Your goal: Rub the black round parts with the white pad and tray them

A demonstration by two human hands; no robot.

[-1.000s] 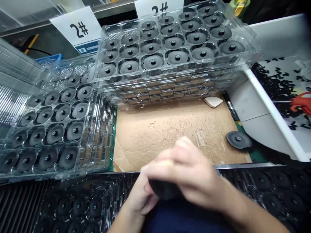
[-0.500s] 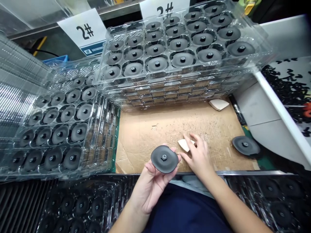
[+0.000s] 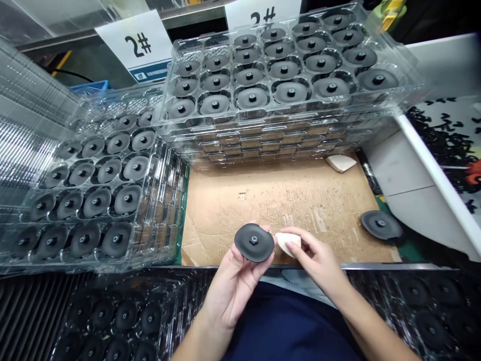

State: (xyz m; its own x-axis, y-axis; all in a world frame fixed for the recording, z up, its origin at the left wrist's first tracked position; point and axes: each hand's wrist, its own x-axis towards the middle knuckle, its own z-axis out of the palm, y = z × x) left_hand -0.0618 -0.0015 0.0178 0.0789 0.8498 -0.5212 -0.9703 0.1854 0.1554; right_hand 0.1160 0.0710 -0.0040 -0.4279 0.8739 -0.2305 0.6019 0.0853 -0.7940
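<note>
My left hand (image 3: 238, 283) is closed round the rim of a round black disc (image 3: 248, 249), whose top faces up and shows a small raised hub. Close on its right, my right hand (image 3: 313, 255) pinches a white wedge-shaped sponge pad (image 3: 287, 241) between thumb and fingers. The pad's tip is near the disc's right edge; whether they touch I cannot tell. Both hands are over the near edge of a cardboard sheet (image 3: 225, 200). Another black disc (image 3: 381, 225) lies at the right side of the cardboard, and a second white pad (image 3: 340, 163) rests at its far right corner.
Stacked clear trays (image 3: 240, 120) of black discs stand at the back, more trays (image 3: 145, 200) on the left. A white bin (image 3: 428, 170) with small black pieces borders the right. Further disc trays (image 3: 165, 301) lie below the metal edge (image 3: 398, 266). Paper signs (image 3: 139, 47) hang behind.
My right hand has picked the white pad up from the cardboard and brought it nearer the disc. My left hand still holds the disc in about the same place. The view has shifted slightly.
</note>
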